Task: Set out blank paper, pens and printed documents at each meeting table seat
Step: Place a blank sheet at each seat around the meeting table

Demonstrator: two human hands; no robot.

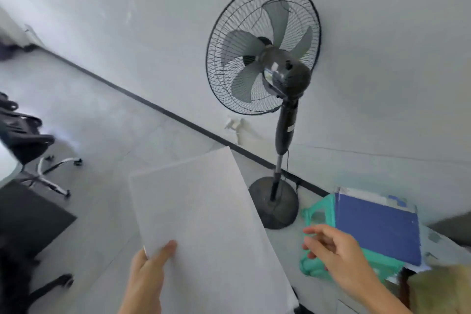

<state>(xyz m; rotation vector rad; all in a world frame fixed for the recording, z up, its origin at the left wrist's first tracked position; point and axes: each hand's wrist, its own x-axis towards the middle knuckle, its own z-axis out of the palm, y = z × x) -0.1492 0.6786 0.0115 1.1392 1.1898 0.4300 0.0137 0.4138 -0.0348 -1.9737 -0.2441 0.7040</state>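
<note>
Lengthwise, the blank paper (204,214) points away, slightly leftward.

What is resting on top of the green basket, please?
A blue folder lies across the green basket; the folder covers the basket's inside, so its contents cannot be seen.

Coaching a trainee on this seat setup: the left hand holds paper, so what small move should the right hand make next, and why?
Probably close the right hand on the blue folder atop the teal basket. That hand is open and empty, hovering at the folder's near edge, while the left hand pinches the blank paper.
</note>
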